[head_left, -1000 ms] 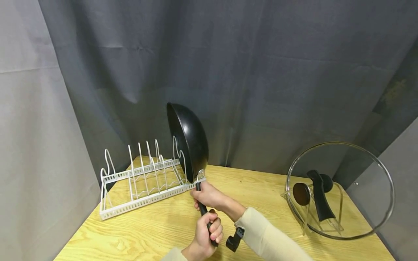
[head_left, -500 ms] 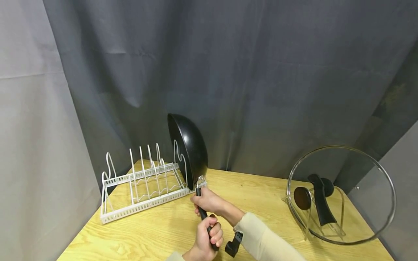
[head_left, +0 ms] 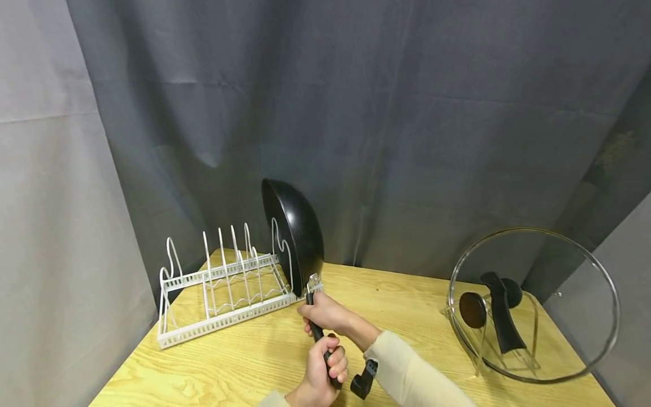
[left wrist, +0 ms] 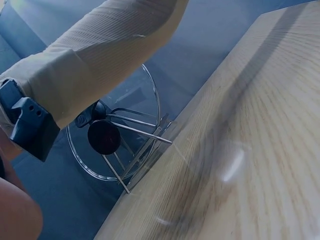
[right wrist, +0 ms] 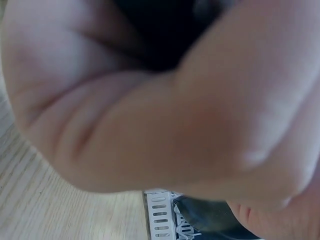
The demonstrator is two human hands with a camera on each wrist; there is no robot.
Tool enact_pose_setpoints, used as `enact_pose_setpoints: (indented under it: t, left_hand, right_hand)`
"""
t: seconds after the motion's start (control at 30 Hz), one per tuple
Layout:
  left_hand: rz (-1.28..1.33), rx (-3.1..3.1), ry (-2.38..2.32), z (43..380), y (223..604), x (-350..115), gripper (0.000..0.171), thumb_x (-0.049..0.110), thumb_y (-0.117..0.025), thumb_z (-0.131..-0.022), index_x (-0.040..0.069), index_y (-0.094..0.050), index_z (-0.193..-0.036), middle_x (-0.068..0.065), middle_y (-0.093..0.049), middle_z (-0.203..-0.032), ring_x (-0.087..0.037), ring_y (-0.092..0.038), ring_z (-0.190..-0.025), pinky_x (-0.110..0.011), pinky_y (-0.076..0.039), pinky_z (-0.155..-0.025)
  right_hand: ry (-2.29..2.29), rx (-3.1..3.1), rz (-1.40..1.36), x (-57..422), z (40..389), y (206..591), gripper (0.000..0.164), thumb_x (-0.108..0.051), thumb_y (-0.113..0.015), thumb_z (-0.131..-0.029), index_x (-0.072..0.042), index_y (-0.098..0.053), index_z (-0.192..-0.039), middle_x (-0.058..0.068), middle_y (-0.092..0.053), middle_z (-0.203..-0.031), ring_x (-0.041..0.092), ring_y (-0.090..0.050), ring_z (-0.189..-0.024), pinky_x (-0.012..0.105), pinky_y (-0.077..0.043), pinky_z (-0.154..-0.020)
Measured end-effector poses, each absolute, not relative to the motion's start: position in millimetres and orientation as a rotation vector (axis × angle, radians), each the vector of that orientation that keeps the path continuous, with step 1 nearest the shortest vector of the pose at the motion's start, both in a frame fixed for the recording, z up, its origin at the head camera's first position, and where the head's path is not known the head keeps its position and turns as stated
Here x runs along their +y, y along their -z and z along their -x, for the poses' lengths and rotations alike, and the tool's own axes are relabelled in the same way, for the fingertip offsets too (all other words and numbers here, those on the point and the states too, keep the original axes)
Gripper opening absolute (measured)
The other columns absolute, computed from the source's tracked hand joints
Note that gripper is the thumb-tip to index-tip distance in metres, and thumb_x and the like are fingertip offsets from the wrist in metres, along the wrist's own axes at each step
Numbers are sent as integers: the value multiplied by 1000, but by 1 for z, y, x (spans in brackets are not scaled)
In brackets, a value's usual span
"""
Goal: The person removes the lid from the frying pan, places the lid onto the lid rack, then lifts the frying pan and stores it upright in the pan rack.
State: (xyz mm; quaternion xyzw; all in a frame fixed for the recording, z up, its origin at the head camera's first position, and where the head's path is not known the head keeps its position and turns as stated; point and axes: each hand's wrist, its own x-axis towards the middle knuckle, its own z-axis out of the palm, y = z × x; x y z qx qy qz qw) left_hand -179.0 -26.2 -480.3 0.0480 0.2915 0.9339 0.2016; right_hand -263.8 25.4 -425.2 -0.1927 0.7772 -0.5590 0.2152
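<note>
A deep black wok (head_left: 305,232) stands on its edge at the right end of a white wire rack (head_left: 224,325), its hollow side turned left against the end wire. My right hand (head_left: 328,314) grips the upper part of its black handle, close below the metal joint. Lower down, my left hand (head_left: 321,367) wraps its fingers round the handle's end. In the right wrist view, curled fingers of the right hand (right wrist: 150,135) fill most of the picture, with the slotted rack rail (right wrist: 160,215) and the dark wok (right wrist: 215,217) below them.
At the right, a large glass lid (head_left: 615,305) with a metal rim stands upright in a lid stand (head_left: 534,333). A dark round knob (head_left: 473,310) and a black handle-like piece (head_left: 503,316) show there. A grey curtain (head_left: 407,141) hangs behind the wooden table (head_left: 244,362).
Over the first half second the wok comes down slightly against the rack, both hands staying on its handle. Since then it has hardly moved.
</note>
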Motion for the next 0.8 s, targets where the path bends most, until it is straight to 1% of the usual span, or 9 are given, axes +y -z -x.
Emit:
enact_pose_setpoints:
  t: [0.17,0.3,0.43,0.57,0.67,0.8]
  left_hand:
    - [-123,853,-2604,183,481,-27,34,13,-31,-89,19,-35,-55,12,-32,-44,2,-36,-34,-12,-35,-38]
    - [-112,866,-2609,185,483,-29,33,13,-31,-89,20,-35,-56,12,-31,-44,2,-35,-34,-13,-35,-38]
    - [-95,887,-2614,189,484,-30,34,14,-32,-88,20,-35,-55,13,-31,-44,2,-35,-34,-12,-34,-38]
    - [-87,898,-2623,195,483,-31,35,14,-32,-88,21,-35,-54,13,-32,-44,3,-35,-34,-12,-34,-38]
    - [-80,900,-2613,199,484,-31,35,15,-32,-88,21,-34,-53,13,-31,-44,2,-34,-34,-13,-34,-38]
    - [-81,911,-2588,201,486,-33,35,15,-32,-88,20,-33,-53,13,-31,-43,2,-35,-34,-13,-33,-39]
  right_hand:
    - [1570,2115,508,25,268,426,29,-7,-53,-90,-4,-47,-62,4,-49,-51,11,-51,-43,21,-43,-42]
    - [1607,2020,489,26,273,429,22,-10,-54,-92,-3,-48,-72,4,-49,-56,12,-52,-47,22,-45,-45]
    - [1661,1894,457,26,278,428,14,-10,-50,-94,0,-46,-85,6,-50,-63,13,-53,-52,23,-47,-49]
    - [1709,1795,421,25,282,426,9,-7,-47,-96,-1,-43,-91,7,-50,-70,13,-53,-56,24,-49,-54]
    - [1701,1782,408,25,283,425,7,-5,-44,-97,-2,-43,-90,7,-48,-71,14,-53,-57,24,-49,-55]
    - [1654,1806,416,23,285,425,17,-2,-42,-97,-3,-44,-80,6,-47,-67,14,-49,-56,24,-47,-55]
